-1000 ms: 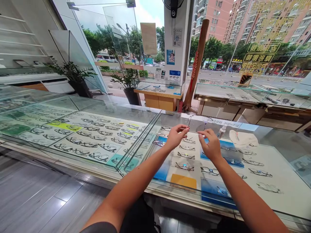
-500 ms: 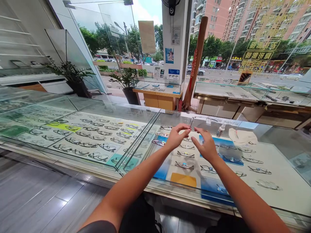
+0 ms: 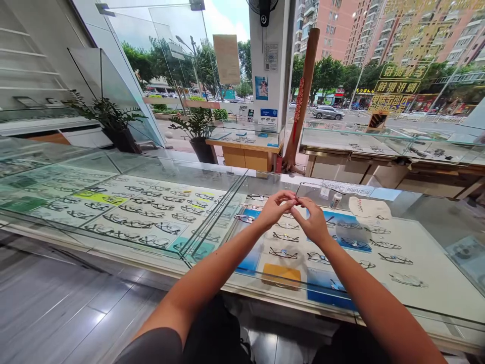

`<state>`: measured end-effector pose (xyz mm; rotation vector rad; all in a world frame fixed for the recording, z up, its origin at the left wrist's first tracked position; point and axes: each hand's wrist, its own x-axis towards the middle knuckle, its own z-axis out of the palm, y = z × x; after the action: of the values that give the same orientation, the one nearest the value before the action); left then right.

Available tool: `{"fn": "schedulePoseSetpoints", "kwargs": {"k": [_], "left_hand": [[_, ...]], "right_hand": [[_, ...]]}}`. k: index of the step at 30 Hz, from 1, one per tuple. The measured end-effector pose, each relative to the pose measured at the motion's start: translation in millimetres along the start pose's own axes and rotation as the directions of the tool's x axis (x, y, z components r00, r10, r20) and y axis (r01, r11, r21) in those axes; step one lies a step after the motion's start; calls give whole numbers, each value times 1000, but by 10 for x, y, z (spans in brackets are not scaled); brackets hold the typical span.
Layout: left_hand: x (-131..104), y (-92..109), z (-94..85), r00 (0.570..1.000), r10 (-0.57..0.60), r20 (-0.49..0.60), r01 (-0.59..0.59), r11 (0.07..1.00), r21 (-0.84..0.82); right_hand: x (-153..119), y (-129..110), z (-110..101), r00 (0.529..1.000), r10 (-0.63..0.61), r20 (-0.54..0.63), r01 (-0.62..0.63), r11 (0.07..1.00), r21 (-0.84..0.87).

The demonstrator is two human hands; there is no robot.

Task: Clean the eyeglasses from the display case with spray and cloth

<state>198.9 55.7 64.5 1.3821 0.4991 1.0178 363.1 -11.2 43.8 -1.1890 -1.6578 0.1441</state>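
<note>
Left hand [image 3: 272, 211] and right hand [image 3: 313, 222] are meeting fingertip to fingertip above the case [image 3: 242, 296]. The left is pinching a thin pair of glasses [image 3: 298, 189], its thumb and forefinger closing nearly together. The right is curving inward, half open, its fingertips reaching the same spot; whether it is gripping the glasses or only touching them, I cannot tell. The glasses are sitting at the fingertips, a slim dark part pointing up, with the hands hiding much of the rest.

Since the hold is looking so small, the likeliest trouble is a slip: if the left pinch were loosening while the right was only touching, the glasses could be dropping onto the glass and scratching. Uneven pulling or twisting between the hands could be bending a thin arm or straining a hinge. Fingertips straying onto a lens could be smearing it. Beyond the right hand, the bottle [image 3: 335, 201] is standing near the pouch [image 3: 369, 208]; a careless sweep outward could be knocking it over.
</note>
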Motion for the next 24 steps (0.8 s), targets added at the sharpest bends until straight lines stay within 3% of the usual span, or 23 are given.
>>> {"fn": "schedulePoseSetpoints", "kwargs": {"k": [5,8,10,13,15,19,24], "left_hand": [[166,123,94,994,-89,67,91,996,-19],[309,155,233,990,-64,123,66,998,-12],[411,115,364,996,7,85,-9,1000,16],[557,-61,593,978,161,-135,-139,977,159],[637,-238,754,946,219,-241,-144,945,292],[762,-624,1071,954,189,-232,-68,892,447],[919,-1009,1384,984,81,-157,3,880,475]], "right_hand": [[66,21,-99,998,-9,-68,11,1000,27],[124,53,-195,981,-23,-190,20,1000,-19],[173,88,-284,961,-33,-274,20,999,-50],[252,169,-448,907,-64,-416,15,993,-119],[299,251,-562,858,-95,-504,-5,981,-193],[355,496,-767,779,-196,-596,-42,932,-361],[378,806,-983,730,-264,-630,-95,874,-477]]}}
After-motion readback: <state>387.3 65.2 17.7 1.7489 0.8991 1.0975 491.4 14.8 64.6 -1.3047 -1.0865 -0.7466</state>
